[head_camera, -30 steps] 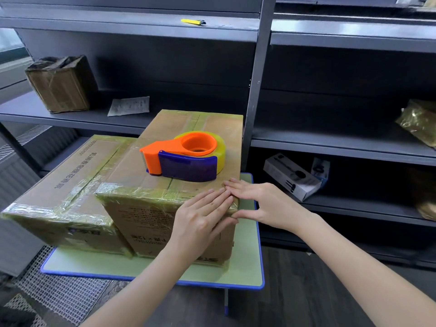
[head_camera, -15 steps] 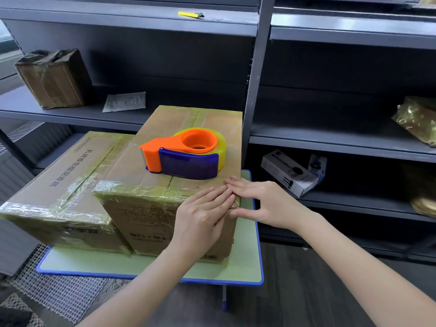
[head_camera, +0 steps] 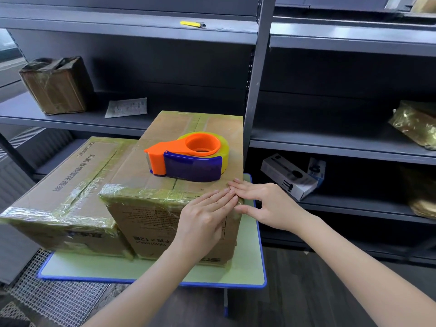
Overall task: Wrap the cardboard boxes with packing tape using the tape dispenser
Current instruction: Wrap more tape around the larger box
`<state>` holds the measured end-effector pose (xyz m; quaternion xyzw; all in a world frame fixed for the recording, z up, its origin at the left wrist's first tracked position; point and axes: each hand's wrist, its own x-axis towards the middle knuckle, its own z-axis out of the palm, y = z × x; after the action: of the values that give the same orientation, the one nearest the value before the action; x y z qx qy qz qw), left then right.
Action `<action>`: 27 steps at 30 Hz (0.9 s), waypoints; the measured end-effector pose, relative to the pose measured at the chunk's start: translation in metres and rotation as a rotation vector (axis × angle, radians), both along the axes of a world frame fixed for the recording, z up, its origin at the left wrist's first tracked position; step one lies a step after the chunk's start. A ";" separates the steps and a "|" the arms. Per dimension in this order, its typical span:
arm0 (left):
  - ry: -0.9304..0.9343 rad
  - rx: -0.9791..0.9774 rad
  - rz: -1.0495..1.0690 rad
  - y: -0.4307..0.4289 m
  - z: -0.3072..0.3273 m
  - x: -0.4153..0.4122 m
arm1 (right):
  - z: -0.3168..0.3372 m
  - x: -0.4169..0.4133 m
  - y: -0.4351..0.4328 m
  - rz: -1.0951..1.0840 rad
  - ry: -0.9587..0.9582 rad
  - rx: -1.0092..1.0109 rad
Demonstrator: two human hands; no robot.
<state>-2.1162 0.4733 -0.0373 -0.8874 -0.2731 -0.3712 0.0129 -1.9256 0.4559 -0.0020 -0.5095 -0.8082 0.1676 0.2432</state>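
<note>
The tall box stands on a small blue-rimmed table, its right side almost level with the table's right edge and a narrow strip of tabletop bare in front of it. A grey shelf post rises just behind its back right corner; to its right lies open dark floor. Touching its left side is a lower box that juts past the table's left edge. On top of the tall box sits the orange and blue tape dispenser. Wrinkled yellowish tape bands the box's near top edge. At its near right corner the left hand and right hand press flat, fingers straight, gripping nothing.
</note>
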 end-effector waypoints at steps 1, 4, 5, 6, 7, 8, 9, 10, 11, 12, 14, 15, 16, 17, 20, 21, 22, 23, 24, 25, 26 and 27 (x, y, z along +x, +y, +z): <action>0.009 -0.029 0.000 0.000 0.001 -0.001 | 0.002 -0.001 0.000 -0.007 -0.009 0.000; 0.003 -0.145 0.006 -0.002 0.007 -0.004 | 0.006 -0.007 -0.001 -0.039 -0.022 0.015; -0.017 -0.204 0.000 -0.002 0.011 -0.005 | 0.008 -0.009 -0.002 -0.042 -0.036 0.030; -0.048 -0.265 -0.010 -0.002 0.016 -0.008 | 0.011 -0.011 -0.002 -0.043 -0.063 0.050; -0.074 -0.322 -0.022 -0.001 0.020 -0.011 | 0.014 -0.013 -0.003 -0.044 -0.097 0.071; -0.087 -0.347 -0.019 0.001 0.025 -0.014 | 0.016 -0.016 -0.002 -0.053 -0.132 0.086; -0.089 -0.333 0.010 0.003 0.029 -0.019 | 0.019 -0.018 0.000 -0.074 -0.158 0.100; -0.094 -0.300 0.052 0.006 0.033 -0.023 | 0.022 -0.021 0.002 -0.105 -0.172 0.117; -0.112 -0.273 0.096 0.009 0.037 -0.027 | 0.024 -0.026 0.003 -0.135 -0.179 0.156; -0.133 -0.263 0.131 0.012 0.040 -0.033 | 0.027 -0.032 0.006 -0.159 -0.182 0.229; -0.155 -0.277 0.176 0.019 0.044 -0.044 | 0.029 -0.044 0.014 -0.191 -0.195 0.388; -0.150 -0.296 0.191 0.023 0.044 -0.051 | 0.030 -0.052 0.018 -0.208 -0.203 0.440; -0.143 -0.319 0.201 0.027 0.043 -0.057 | 0.032 -0.059 0.023 -0.228 -0.220 0.472; -0.138 -0.343 0.206 0.031 0.041 -0.062 | 0.034 -0.066 0.028 -0.251 -0.250 0.494; -0.140 -0.438 0.212 0.038 0.036 -0.074 | 0.046 -0.087 0.045 -0.276 -0.360 0.515; -0.144 -0.466 0.209 0.039 0.035 -0.077 | 0.050 -0.093 0.051 -0.268 -0.374 0.464; -0.144 -0.483 0.209 0.039 0.035 -0.079 | 0.054 -0.099 0.057 -0.259 -0.387 0.365; -0.139 -0.490 0.212 0.040 0.035 -0.081 | 0.057 -0.103 0.062 -0.260 -0.409 0.284; -0.131 -0.494 0.222 0.041 0.035 -0.084 | 0.059 -0.108 0.068 -0.258 -0.439 0.226; -0.123 -0.493 0.232 0.042 0.036 -0.086 | 0.061 -0.112 0.071 -0.253 -0.459 0.177; -0.117 -0.494 0.242 0.043 0.037 -0.089 | 0.063 -0.116 0.073 -0.252 -0.466 0.144; -0.114 -0.496 0.247 0.044 0.038 -0.092 | 0.064 -0.119 0.074 -0.255 -0.472 0.123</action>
<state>-2.2078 0.5169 0.0002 -0.8011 -0.4618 -0.3381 -0.1750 -2.0450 0.5303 0.0620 -0.6163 -0.7806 -0.0371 0.0975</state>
